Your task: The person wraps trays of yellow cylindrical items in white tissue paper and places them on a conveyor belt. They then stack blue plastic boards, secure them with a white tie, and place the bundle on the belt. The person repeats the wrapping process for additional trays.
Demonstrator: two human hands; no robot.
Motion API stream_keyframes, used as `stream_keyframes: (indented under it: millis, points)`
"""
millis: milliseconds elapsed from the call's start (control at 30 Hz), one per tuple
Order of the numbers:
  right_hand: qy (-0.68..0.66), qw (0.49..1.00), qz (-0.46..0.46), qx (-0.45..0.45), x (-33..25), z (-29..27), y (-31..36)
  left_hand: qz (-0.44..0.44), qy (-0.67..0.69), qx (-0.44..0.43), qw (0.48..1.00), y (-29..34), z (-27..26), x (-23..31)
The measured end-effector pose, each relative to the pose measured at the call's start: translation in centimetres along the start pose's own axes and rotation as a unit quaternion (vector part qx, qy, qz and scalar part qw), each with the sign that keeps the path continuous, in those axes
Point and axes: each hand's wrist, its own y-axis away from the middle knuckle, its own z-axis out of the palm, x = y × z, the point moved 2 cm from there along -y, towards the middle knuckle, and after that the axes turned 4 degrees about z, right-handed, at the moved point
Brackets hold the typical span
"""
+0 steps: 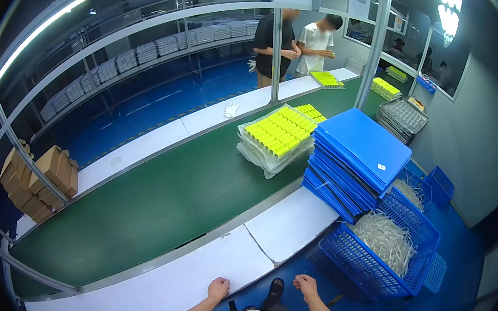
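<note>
My left hand [219,289] is loosely closed at the near edge of the white tabletop [208,271], with nothing seen in it. Over the blue floor, right of the table's edge, my right hand [306,285] hangs with its fingers slightly bent and apart, holding nothing. The nearest thing to it is a blue plastic basket [364,265] filled with thin clear strips [386,242]. Behind that basket rises a tall stack of blue sheets [362,145], its layers uneven. Bright yellow cylinders [280,130] lie in rows on stacked clear trays [272,165] upon the green conveyor belt [142,205].
Two people stand across the belt, one in a black shirt [266,40], one in white [315,45]. Brown cartons [52,175] are piled at the left. White gloves [231,110] lie on the far ledge. Metal posts [276,62] rise beside the belt. Clear trays [401,117] are stacked behind the blue sheets.
</note>
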Motion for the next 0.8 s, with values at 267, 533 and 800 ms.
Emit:
stream_keyframes:
  millis: [267,533,800]
  points:
    - [-0.036,0.976,0.0,-0.215,-10.9,10.2,-11.1,-0.119,0.132,0.014,0.984,-4.4,2.3,5.8]
    - [-0.053,0.968,0.002,-0.245,-18.3,11.9,-21.1,-0.067,0.176,0.058,0.98,-10.5,2.4,15.3]
    - [-0.183,0.972,-0.005,-0.145,-25.7,13.2,-31.0,-0.077,0.26,0.083,0.959,-22.1,-1.8,26.5]
